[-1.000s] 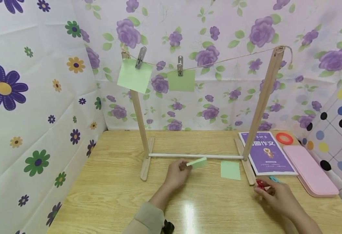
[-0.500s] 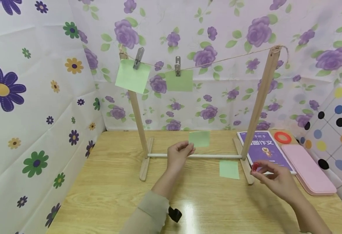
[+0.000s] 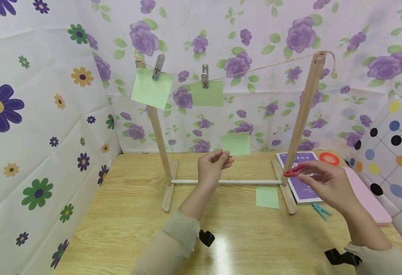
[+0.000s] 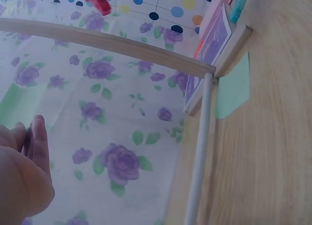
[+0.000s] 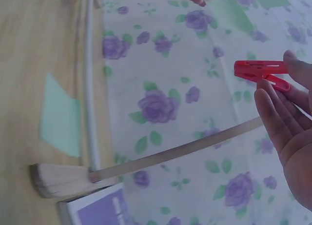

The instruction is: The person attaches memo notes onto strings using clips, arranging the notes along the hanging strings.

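Observation:
Between thumb and fingers, my left hand (image 3: 212,168) pinches a light green paper note (image 3: 236,144) by its lower left corner, raised above the table. My right hand (image 3: 326,181) holds a red clothespin (image 3: 294,171) by its handle ends, close to the right post; in the right wrist view the clothespin (image 5: 261,68) points away from the fingers. Two green notes hang from the twine (image 3: 266,70): a left note (image 3: 151,89) under one metal clip (image 3: 158,67), and another note (image 3: 207,94) under a second clip (image 3: 205,76).
The wooden stand has a left post (image 3: 159,141), a right post (image 3: 302,114) and a white crossbar (image 3: 249,182). A green note (image 3: 267,197) lies on the table (image 3: 118,229). At right are a teal clothespin (image 3: 321,211), purple book (image 3: 304,191), pink case (image 3: 365,194) and red ring (image 3: 329,158).
My left hand has lifted the note from near the tabletop to above the crossbar. My right hand has raised the red clothespin from the table beside the stand's foot, uncovering the teal one.

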### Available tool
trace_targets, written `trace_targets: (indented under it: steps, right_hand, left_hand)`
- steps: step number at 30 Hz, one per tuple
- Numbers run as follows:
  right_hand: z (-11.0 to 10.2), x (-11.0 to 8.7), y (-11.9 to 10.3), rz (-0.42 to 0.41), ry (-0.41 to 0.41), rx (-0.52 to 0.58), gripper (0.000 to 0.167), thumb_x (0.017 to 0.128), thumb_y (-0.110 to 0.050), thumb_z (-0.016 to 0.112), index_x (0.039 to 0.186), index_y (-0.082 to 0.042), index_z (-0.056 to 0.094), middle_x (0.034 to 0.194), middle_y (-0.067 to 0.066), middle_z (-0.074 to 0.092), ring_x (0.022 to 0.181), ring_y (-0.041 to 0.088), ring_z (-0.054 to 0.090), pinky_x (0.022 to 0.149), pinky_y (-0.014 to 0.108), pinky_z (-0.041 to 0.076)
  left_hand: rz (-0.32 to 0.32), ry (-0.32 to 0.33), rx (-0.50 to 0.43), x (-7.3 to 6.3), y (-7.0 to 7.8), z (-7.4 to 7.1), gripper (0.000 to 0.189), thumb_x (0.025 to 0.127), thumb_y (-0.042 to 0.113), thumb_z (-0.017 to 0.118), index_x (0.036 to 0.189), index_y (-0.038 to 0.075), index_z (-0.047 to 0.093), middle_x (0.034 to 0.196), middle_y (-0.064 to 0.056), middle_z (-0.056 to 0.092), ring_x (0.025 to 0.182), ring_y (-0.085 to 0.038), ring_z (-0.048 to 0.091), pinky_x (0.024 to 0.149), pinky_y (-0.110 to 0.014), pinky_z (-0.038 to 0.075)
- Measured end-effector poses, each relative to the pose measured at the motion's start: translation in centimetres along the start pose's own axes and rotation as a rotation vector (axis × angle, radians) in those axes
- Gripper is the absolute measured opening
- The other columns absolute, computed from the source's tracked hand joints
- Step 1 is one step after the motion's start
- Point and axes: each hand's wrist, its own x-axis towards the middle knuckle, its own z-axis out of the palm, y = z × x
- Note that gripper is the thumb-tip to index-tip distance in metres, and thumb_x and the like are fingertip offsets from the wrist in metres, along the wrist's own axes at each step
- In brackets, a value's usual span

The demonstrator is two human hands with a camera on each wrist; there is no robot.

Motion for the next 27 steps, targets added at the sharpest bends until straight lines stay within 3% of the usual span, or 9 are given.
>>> trace_targets:
  steps: [4, 8, 14, 19, 27]
  right_hand:
    - [-0.5, 2.1, -1.1, -0.065, 0.031, -0.040, 0.041, 0.074, 0.024, 0.075, 0.109, 0.003, 0.072, 0.095, -0.002, 0.073, 0.076, 0.002, 0.069, 0.062, 0.011, 0.055]
    - [-0.9, 4.5, -2.8, -0.088, 0.053, -0.036, 0.038, 0.076, 0.025, 0.073, 0.108, 0.004, 0.071, 0.094, -0.005, 0.073, 0.074, 0.004, 0.068, 0.059, 0.010, 0.052]
    - [-1.0, 8.1, -4.8, -0.178, 0.123, 0.006, 0.031, 0.074, 0.030, 0.069, 0.100, 0.014, 0.069, 0.090, -0.003, 0.073, 0.070, 0.005, 0.066, 0.064, 0.009, 0.053]
    - [-1.4, 10.7, -6.2, -0.247, 0.138, 0.003, 0.028, 0.074, 0.030, 0.068, 0.098, 0.016, 0.069, 0.090, -0.006, 0.072, 0.072, 0.004, 0.065, 0.069, 0.009, 0.053]
    - [-2.2, 13.9, -8.4, -0.284, 0.174, -0.024, 0.018, 0.080, 0.021, 0.073, 0.096, 0.014, 0.069, 0.091, -0.011, 0.071, 0.072, 0.003, 0.065, 0.070, 0.010, 0.054]
  left_hand:
    - [0.028, -0.004, -0.001, 0.5, 0.7, 0.9, 0.037, 0.094, 0.013, 0.073, 0.121, -0.011, 0.065, 0.098, -0.019, 0.075, 0.085, -0.023, 0.076, 0.079, -0.031, 0.063]
    - [0.057, 0.008, -0.014, 0.9, 1.9, 1.9, 0.036, 0.095, 0.014, 0.073, 0.121, -0.009, 0.066, 0.095, -0.015, 0.075, 0.083, -0.023, 0.076, 0.078, -0.031, 0.063]
    - [0.099, 0.000, -0.028, 1.2, 3.8, 3.0, 0.031, 0.095, 0.015, 0.073, 0.116, -0.007, 0.069, 0.094, -0.014, 0.076, 0.081, -0.021, 0.076, 0.077, -0.031, 0.063]
    - [0.126, -0.027, -0.035, 1.2, 4.9, 3.7, 0.039, 0.095, 0.014, 0.072, 0.124, -0.011, 0.064, 0.096, -0.017, 0.075, 0.080, -0.020, 0.075, 0.076, -0.031, 0.063]
    - [0.187, -0.059, -0.061, 1.6, 6.6, 4.5, 0.032, 0.096, 0.012, 0.070, 0.120, -0.010, 0.067, 0.099, -0.020, 0.074, 0.076, -0.017, 0.074, 0.074, -0.029, 0.063]
